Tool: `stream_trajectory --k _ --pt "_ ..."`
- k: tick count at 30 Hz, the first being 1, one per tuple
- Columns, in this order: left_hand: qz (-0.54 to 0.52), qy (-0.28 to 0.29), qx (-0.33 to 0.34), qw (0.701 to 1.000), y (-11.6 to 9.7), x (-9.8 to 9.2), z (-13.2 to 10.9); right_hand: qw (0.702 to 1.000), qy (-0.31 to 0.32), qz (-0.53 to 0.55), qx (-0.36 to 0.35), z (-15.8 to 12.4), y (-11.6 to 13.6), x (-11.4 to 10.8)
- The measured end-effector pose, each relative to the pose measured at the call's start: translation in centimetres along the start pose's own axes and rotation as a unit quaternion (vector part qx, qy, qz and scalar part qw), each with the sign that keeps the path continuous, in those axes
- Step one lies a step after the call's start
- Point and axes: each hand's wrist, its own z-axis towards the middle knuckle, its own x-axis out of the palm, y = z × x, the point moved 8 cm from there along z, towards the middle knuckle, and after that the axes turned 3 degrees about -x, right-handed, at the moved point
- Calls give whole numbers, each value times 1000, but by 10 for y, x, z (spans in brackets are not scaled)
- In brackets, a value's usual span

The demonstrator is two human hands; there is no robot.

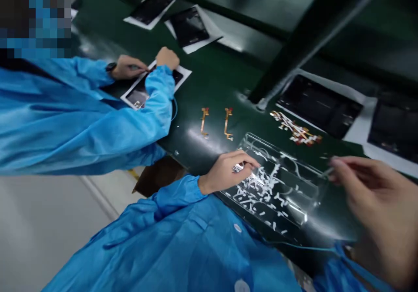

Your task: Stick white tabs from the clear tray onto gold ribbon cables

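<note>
My left hand (227,172) reaches over a clear plastic tray (307,181), its fingers closed in a pinch. Something small and shiny shows between those fingers, too unclear to name. Below the fingertips, many small white strips (266,185) lie scattered in a heap. To the tray's right, my right hand (375,205) is raised with thumb and forefinger pressed together, blurred by nearness. A small pale strip (326,172) sticks out from its fingertips. Beyond the tray are two separate orange flex cables (204,122) and a pile of similar flex cables (295,128).
A co-worker in a blue smock (98,122) works at left, both hands on a dark panel (139,92) with white backing. More dark panels (321,104) lie at right and along the back. A dark post (294,43) rises from the green table (222,78).
</note>
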Motion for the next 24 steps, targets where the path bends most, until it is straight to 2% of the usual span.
stream_trajectory --k 2,4,7,11,16,20,24 --pt "7 36 21 999 -9 19 11 997 6 65 45 -17 -10 8" --pt "15 60 47 997 -17 38 19 990 28 120 60 -29 -12 22" --pt "28 44 71 996 -22 56 29 981 55 173 66 -37 -11 38" --pt "37 -2 85 996 -21 63 35 972 71 218 56 -40 -13 43" --pt "55 -10 86 995 -19 69 34 968 102 227 38 -44 -16 44" --pt "76 -29 88 993 -19 71 35 971 105 214 19 -48 -14 45" --pt "86 -26 135 987 -22 70 36 974 100 204 5 -51 -13 50"
